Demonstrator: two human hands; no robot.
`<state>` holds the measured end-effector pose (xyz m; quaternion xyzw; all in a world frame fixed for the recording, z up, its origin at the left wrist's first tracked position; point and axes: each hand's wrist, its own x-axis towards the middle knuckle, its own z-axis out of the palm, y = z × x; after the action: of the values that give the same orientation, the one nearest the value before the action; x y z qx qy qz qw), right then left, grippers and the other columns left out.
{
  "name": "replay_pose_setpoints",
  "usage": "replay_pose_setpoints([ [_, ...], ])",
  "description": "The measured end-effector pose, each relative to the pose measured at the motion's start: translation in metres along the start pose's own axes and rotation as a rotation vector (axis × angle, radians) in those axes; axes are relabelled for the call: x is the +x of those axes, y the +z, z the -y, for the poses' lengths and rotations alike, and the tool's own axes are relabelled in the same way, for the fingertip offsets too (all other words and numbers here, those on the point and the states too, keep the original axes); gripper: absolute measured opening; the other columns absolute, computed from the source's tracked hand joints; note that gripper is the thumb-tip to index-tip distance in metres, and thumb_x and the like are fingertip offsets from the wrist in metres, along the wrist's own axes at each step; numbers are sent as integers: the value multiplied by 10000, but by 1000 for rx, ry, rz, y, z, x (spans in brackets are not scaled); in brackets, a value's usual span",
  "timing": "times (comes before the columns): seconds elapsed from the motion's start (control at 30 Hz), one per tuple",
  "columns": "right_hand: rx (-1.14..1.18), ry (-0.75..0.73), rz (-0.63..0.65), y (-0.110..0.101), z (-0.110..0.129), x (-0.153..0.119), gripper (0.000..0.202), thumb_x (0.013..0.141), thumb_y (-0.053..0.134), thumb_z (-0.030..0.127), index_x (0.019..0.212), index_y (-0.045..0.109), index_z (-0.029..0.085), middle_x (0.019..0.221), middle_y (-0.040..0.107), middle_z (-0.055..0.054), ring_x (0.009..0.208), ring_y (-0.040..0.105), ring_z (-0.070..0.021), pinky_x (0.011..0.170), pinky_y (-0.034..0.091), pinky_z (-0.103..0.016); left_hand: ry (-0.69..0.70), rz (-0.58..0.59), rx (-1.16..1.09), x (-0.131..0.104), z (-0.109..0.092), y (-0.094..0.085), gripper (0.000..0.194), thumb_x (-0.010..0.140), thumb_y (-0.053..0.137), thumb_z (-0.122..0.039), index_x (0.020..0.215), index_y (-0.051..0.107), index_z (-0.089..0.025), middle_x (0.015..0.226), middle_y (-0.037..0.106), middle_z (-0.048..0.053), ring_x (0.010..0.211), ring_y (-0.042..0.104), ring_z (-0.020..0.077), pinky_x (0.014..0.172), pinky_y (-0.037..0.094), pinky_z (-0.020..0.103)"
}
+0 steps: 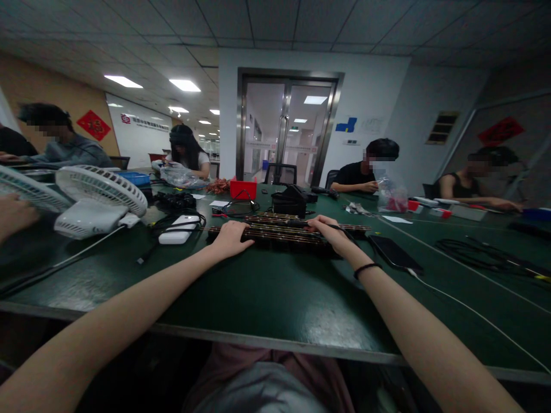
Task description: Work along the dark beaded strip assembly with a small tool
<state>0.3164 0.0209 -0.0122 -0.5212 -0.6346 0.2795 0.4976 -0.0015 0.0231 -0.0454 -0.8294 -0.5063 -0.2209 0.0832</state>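
Observation:
A row of long dark strips with thin copper-coloured lines [284, 234] lies crosswise on the green table before me. My left hand [230, 240] is closed over its left end, thumb on the near side and fingers across the top. Over the right part, my right hand [326, 229] grips a slim black pen-like tool [297, 223], its tip pointing left above the strips. What the tool's tip touches is too small to tell. A dark cord appears to run from the tool under my right wrist.
Left are a white fan [101, 198], a white power bank [177, 229] and black cables. Behind the strips stand a black case [288, 202] and red box [243, 188]. A phone [396, 252] with a white cable lies right. Several people sit around; one's hand [17, 221] is far left.

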Motion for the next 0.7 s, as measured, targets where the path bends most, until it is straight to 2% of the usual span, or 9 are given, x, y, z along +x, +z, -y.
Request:
replay_pose_setpoints([
  [0.7,-11,7,11,-1,1,-1,149,754,643,351,643,643,252,773,731,-28,830,673,-224,836,529,-351,13,-8,-22,-2,-1,-4,440,860,685,-370,1233,642,-140,1257,690,165,1194,626,333,1058,469,461],
])
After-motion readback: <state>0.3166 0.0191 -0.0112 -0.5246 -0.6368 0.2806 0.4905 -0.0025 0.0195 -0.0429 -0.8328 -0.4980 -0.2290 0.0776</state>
